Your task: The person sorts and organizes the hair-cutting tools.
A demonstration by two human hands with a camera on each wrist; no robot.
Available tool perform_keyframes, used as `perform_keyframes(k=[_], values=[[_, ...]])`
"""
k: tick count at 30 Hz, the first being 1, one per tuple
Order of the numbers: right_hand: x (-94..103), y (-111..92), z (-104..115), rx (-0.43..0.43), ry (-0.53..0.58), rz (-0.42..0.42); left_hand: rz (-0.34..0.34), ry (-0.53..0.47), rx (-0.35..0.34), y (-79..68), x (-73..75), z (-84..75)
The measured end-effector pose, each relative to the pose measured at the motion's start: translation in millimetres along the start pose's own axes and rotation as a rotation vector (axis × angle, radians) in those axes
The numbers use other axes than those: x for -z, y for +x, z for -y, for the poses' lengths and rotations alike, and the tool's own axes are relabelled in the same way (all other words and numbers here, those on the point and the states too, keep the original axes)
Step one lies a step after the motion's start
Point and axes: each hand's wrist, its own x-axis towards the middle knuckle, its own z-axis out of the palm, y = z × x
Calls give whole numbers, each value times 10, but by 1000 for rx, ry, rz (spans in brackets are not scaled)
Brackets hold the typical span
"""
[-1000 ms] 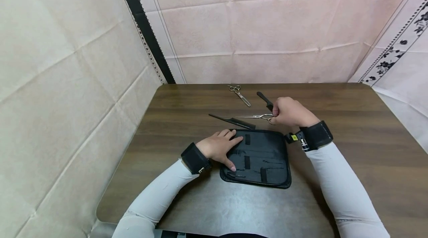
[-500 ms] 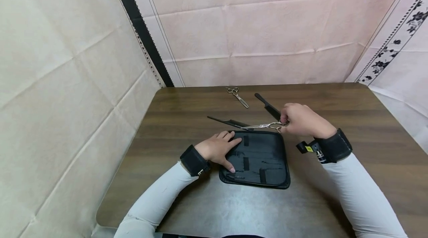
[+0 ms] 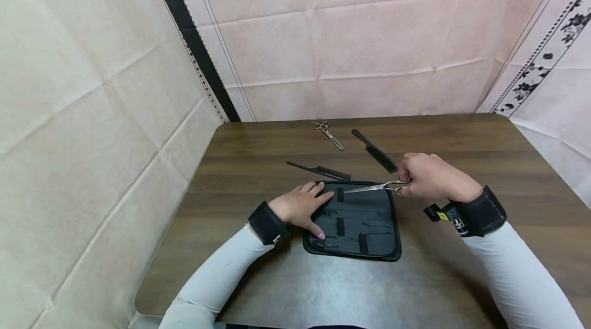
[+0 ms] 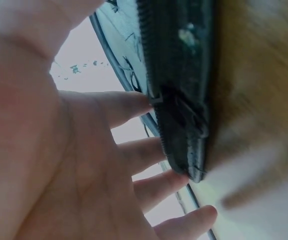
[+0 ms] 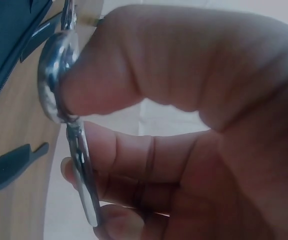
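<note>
A black zip case (image 3: 367,221) with elastic loops lies on the table in the head view. My left hand (image 3: 300,207) rests on its left edge with fingers spread, and the left wrist view shows the zipper (image 4: 176,100) under the fingers. My right hand (image 3: 431,177) pinches silver scissors (image 3: 376,187) by the finger rings, blades pointing left over the upper part of the case, near its top loop (image 3: 340,195). In the right wrist view the thumb presses one shiny ring (image 5: 54,75), with fingertips along the other handle.
Behind the case lies a black tail comb (image 3: 323,170). A wide black comb (image 3: 376,152) lies left of the right hand, and silver thinning scissors (image 3: 329,134) lie near the back edge of the wooden table (image 3: 258,154). Cloth walls stand behind and at left.
My right hand has carried the scissors toward the person and to the right, from behind the case to over its upper part. The left hand stays on the case edge.
</note>
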Motion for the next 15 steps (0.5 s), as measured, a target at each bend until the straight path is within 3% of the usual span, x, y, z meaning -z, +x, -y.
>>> perform_keyframes(k=[7,15], values=[[61,-85,33,8,-18,1,28,-24,27,-45,-48,-72],[158,-150,77,14,-21,-22,3,17,57,14,-34,-113]])
